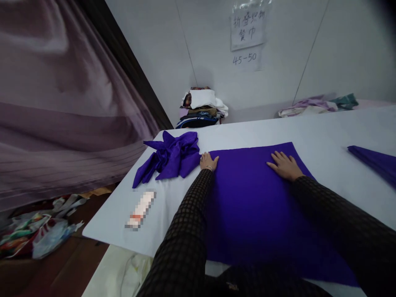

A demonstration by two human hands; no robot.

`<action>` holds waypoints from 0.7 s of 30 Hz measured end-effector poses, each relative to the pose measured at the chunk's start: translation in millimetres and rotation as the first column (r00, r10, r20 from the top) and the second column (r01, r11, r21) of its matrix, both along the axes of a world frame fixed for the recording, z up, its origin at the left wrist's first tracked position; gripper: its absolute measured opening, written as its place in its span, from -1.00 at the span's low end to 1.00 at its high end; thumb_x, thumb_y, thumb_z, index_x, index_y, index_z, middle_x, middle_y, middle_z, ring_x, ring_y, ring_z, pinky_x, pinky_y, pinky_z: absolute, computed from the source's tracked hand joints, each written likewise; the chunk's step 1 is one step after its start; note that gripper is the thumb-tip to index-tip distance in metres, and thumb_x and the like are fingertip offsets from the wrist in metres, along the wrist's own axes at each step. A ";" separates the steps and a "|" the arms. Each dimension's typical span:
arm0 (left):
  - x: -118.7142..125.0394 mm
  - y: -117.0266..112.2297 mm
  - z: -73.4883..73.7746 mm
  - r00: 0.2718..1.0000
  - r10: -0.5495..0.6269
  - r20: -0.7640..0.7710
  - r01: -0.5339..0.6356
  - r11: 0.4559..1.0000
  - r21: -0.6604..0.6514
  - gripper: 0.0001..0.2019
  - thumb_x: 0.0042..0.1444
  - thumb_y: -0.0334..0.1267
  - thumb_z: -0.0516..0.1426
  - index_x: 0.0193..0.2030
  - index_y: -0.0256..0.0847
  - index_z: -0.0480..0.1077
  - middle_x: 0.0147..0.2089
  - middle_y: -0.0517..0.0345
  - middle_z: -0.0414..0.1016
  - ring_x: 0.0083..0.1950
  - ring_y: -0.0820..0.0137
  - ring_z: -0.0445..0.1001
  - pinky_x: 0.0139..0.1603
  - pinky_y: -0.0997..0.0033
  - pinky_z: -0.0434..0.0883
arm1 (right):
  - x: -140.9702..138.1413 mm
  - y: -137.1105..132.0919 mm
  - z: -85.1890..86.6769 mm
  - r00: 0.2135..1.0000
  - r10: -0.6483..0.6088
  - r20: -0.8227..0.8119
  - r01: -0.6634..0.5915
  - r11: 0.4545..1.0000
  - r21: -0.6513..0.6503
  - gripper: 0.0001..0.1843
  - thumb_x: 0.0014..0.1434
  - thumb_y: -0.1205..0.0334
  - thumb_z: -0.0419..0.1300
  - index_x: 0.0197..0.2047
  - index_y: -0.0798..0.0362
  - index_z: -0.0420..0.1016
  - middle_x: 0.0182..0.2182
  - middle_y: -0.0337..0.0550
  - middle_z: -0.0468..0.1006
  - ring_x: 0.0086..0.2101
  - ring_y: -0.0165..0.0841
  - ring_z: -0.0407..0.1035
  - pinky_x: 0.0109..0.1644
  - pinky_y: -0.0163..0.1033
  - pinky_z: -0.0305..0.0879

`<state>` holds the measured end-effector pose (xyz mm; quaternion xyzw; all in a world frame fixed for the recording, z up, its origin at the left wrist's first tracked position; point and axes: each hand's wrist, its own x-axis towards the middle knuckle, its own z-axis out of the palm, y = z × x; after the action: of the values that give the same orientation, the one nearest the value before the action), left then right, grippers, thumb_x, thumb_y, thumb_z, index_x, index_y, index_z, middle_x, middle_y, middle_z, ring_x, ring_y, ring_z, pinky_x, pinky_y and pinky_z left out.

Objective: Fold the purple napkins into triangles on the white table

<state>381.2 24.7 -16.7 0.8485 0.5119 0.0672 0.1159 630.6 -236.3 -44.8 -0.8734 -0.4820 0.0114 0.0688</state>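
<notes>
A purple cloth napkin [247, 194] lies spread flat before me, its near edge at the table's front. My left hand [208, 161] rests on its far left corner, fingers stretched out and thumb apart. Toward the far right corner, my right hand [285, 166] presses flat on the cloth with spread fingers. Beside my left hand sits a crumpled heap of purple cloth [177, 154]. A folded purple cloth [375, 163] lies at the right edge of the view.
The white table [102, 220] stands against a wall. Stacked folded clothes [202, 107] and loose fabrics [315, 105] sit along its back. A blurred-out object [140, 209] lies at the left. A mauve curtain [62, 103] hangs there, with plastic bags [46, 235] on the floor.
</notes>
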 end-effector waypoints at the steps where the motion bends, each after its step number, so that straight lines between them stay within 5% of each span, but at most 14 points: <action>1: 2.5 4.6 0.6 0.998 0.055 0.012 -0.055 0.998 0.007 -0.34 0.18 0.12 -0.07 0.27 -0.32 0.13 0.39 -0.15 -0.01 0.40 0.11 -0.09 0.34 0.13 -0.01 | 0.7 -0.7 -1.1 1.000 -0.002 0.009 0.002 1.000 0.006 -0.22 0.23 -0.24 -0.31 0.32 0.09 0.05 0.32 0.02 0.03 0.28 -0.06 -0.14 0.27 0.20 -0.14; 8: 21.3 23.0 7.5 0.992 0.111 0.052 -0.113 0.993 0.020 -0.65 0.17 -0.18 0.04 0.05 -0.29 0.32 0.11 -0.14 0.39 0.20 0.24 0.30 0.17 0.27 0.24 | -3.8 0.1 -0.8 1.000 -0.001 0.027 0.001 1.000 0.000 -0.22 0.23 -0.25 -0.31 0.32 0.09 0.06 0.32 0.01 0.02 0.29 -0.09 -0.14 0.28 0.16 -0.14; 14: 11.3 24.7 16.9 0.994 0.081 0.077 -0.082 0.997 0.010 -0.52 0.18 -0.20 0.03 0.21 -0.36 0.19 0.23 -0.20 0.28 0.24 0.20 0.26 0.20 0.27 0.23 | -6.3 0.7 4.8 1.000 -0.011 -0.007 0.011 1.000 0.000 -0.21 0.23 -0.26 -0.33 0.33 0.08 0.04 0.33 0.01 0.01 0.29 -0.10 -0.15 0.29 0.15 -0.18; 18: 1.7 -13.1 9.8 0.988 -0.155 0.024 0.153 0.987 0.051 -0.39 0.18 -0.02 0.03 0.31 -0.25 0.07 0.39 -0.09 0.01 0.39 0.15 -0.03 0.34 0.08 0.02 | -8.2 1.9 7.0 1.000 -0.014 -0.003 0.014 1.000 0.000 -0.21 0.23 -0.26 -0.34 0.33 0.06 0.05 0.33 -0.02 0.01 0.30 -0.12 -0.16 0.29 0.14 -0.17; 21: -10.8 -42.4 0.6 0.919 -0.383 -0.091 0.388 0.921 0.043 -0.40 0.21 0.10 -0.09 0.31 -0.17 0.09 0.41 -0.02 -0.06 0.42 0.12 -0.14 0.35 -0.03 -0.10 | -8.8 3.4 9.1 1.000 -0.013 -0.005 0.013 1.000 0.001 -0.21 0.23 -0.27 -0.34 0.33 0.04 0.05 0.33 -0.02 0.01 0.30 -0.11 -0.16 0.29 0.14 -0.17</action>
<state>370.4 -17.7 -16.2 0.9379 0.3367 0.0240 0.0803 621.8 -232.9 -35.7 -0.8764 -0.4761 0.0128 0.0706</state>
